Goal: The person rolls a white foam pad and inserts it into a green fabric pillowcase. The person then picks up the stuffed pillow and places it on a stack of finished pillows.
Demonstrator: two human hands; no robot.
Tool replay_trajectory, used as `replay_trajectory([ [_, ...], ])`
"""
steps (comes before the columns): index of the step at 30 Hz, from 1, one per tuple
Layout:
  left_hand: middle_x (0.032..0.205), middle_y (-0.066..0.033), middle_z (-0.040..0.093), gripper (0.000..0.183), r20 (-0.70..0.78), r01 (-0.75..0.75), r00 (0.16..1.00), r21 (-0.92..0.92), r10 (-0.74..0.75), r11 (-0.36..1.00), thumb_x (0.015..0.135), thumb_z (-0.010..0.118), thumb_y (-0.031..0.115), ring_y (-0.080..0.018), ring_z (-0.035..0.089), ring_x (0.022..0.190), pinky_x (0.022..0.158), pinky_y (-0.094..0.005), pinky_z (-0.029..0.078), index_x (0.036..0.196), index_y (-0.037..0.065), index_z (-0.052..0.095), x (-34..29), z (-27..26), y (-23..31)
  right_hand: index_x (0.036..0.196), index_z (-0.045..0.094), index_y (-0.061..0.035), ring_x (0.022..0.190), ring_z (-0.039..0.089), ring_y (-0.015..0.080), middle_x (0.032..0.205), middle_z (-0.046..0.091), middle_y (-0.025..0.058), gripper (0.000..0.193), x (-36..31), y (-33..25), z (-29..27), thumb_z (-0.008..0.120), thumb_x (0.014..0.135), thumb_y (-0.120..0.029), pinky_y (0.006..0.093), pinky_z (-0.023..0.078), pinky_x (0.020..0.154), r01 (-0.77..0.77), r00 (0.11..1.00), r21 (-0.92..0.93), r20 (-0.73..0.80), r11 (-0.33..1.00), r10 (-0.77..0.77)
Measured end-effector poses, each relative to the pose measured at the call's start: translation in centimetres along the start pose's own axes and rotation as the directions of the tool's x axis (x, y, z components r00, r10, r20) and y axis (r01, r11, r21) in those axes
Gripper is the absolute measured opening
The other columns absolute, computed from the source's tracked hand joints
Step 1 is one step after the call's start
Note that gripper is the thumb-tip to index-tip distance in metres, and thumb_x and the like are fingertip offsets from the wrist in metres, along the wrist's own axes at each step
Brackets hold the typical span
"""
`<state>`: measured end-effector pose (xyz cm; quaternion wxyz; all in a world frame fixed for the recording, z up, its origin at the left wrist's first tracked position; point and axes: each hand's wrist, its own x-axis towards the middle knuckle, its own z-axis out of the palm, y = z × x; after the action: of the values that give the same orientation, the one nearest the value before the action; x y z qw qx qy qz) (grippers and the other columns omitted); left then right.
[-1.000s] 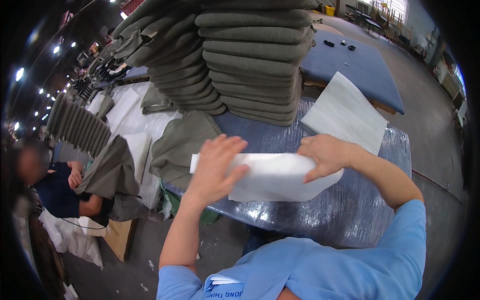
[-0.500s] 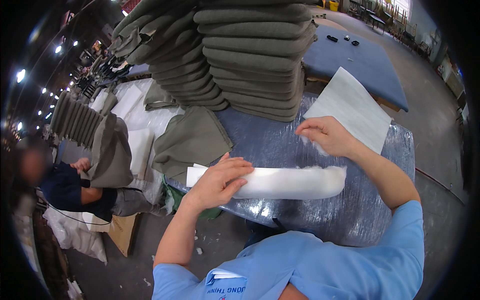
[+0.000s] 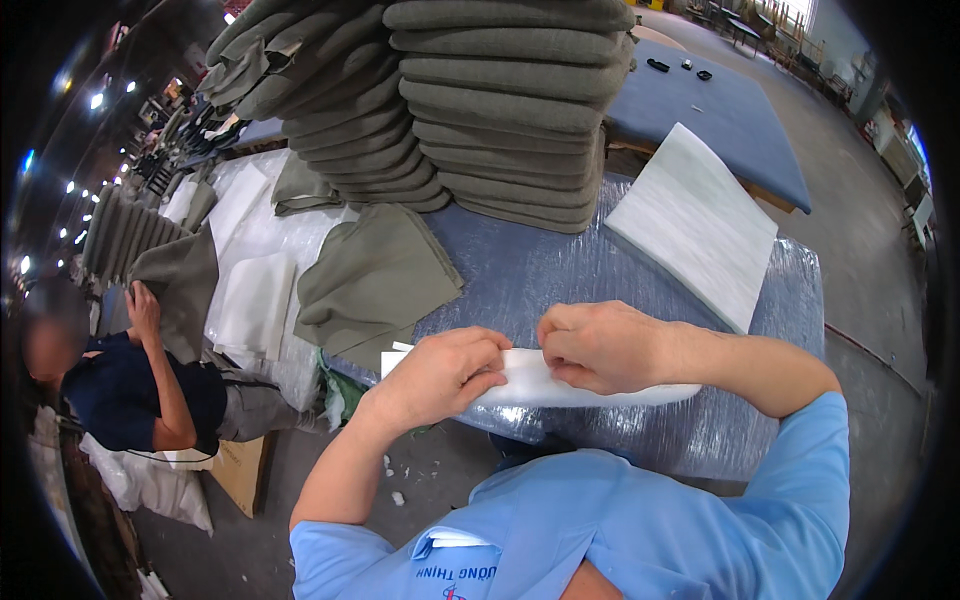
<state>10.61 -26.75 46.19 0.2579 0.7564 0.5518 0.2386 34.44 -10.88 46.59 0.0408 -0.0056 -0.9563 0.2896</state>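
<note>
A long white padding roll [image 3: 640, 396], with fluffy batting on its outside, lies across the near part of the plastic-wrapped blue table [image 3: 530, 265]. My left hand [image 3: 440, 372] grips its left part, fingers bent over the top and thumb along the near side. Close beside it, my right hand [image 3: 605, 347] is closed on the roll's upper edge, its fingers curled into the white material. The fingertips are partly hidden. Beyond the left hand is a folded grey-green fabric cover [image 3: 375, 270]. A white batting sheet [image 3: 690, 225] rests at the table's right.
Tall stacks of grey-green cushions [image 3: 500, 120] stand at the table's far side. Another blue-topped table [image 3: 700, 110] is at the far right. To the left, a co-worker [image 3: 150, 390] handles grey-green fabric beside white sheets [image 3: 250, 300] on plastic.
My right hand has come down and left from above the roll onto its upper edge, near my left hand. The co-worker has raised a hand to the fabric.
</note>
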Motion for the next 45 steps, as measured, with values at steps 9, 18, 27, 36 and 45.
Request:
replay_trajectory([
  [9, 0.091, -0.0179, 0.07, 0.014, -0.117, 0.173, 0.978, -0.019, -0.174, 0.985, 0.099, 0.067, 0.014, -0.0381, 0.069, 0.085, 0.077, -0.0452, 0.054, 0.104, 0.001, 0.065, 0.5, 0.6, -0.4, 0.102, 0.062, -0.0045, 0.081, 0.07, 0.035, 0.083, 0.067, 0.017, 0.011, 0.6, 0.6, 0.6, 0.066, 0.102, -0.015, 0.0455, 0.054, 0.073, -0.234, 0.97, 0.2, -0.015, 0.952, 0.241],
  [18, 0.085, -0.016, 0.068, 0.012, -0.135, 0.228, 0.96, -0.125, -0.244, 0.966, 0.097, 0.068, 0.012, -0.0314, 0.066, 0.077, 0.072, -0.0402, 0.052, 0.099, 0.0, 0.064, 0.4, 0.6, -0.7, 0.102, 0.069, -0.0053, 0.091, 0.067, 0.024, 0.092, 0.071, 0.0123, 0.018, 1.5, 2.9, 1.1, 0.069, 0.102, -0.023, 0.0401, 0.052, 0.082, -0.467, 0.884, 0.402, 0.216, 0.788, 0.414],
  [27, 0.082, -0.0155, 0.067, 0.012, -0.158, 0.279, 0.941, -0.137, -0.298, 0.951, 0.097, 0.067, 0.011, -0.0279, 0.064, 0.073, 0.071, -0.039, 0.051, 0.099, 0.0, 0.064, 0.1, 1.2, -0.9, 0.102, 0.069, -0.0045, 0.087, 0.064, 0.017, 0.091, 0.07, 0.0062, 0.025, 1.9, 3.3, 2.0, 0.064, 0.106, -0.029, 0.0366, 0.051, 0.08, -0.529, 0.848, 0.494, 0.301, 0.69, 0.436],
  [36, 0.084, -0.0168, 0.069, 0.012, -0.086, 0.336, 0.932, -0.15, -0.351, 0.93, 0.097, 0.067, 0.011, -0.0298, 0.066, 0.076, 0.072, -0.0395, 0.052, 0.101, 0.0, 0.066, 0.3, 1.0, -1.3, 0.099, 0.07, -0.0039, 0.079, 0.061, 0.018, 0.082, 0.067, 0.0065, 0.029, 4.4, 2.6, 2.6, 0.063, 0.107, -0.031, 0.0379, 0.05, 0.074, -0.403, 0.901, 0.388, 0.33, 0.829, 0.283],
  [45, 0.095, -0.0133, 0.075, 0.013, -0.609, 0.047, 0.78, 0.29, 0.146, 0.956, 0.091, 0.071, 0.004, -0.0321, 0.074, 0.095, 0.092, -0.0447, 0.058, 0.104, 0.002, 0.072, -4.0, 4.4, 3.0, 0.093, 0.07, -0.0038, 0.073, 0.057, 0.0153, 0.077, 0.065, 0.0046, 0.029, 2.7, 2.4, 5.3, 0.064, 0.106, -0.029, 0.0356, 0.047, 0.069, -0.54, 0.829, 0.541, 0.474, 0.645, 0.296],
])
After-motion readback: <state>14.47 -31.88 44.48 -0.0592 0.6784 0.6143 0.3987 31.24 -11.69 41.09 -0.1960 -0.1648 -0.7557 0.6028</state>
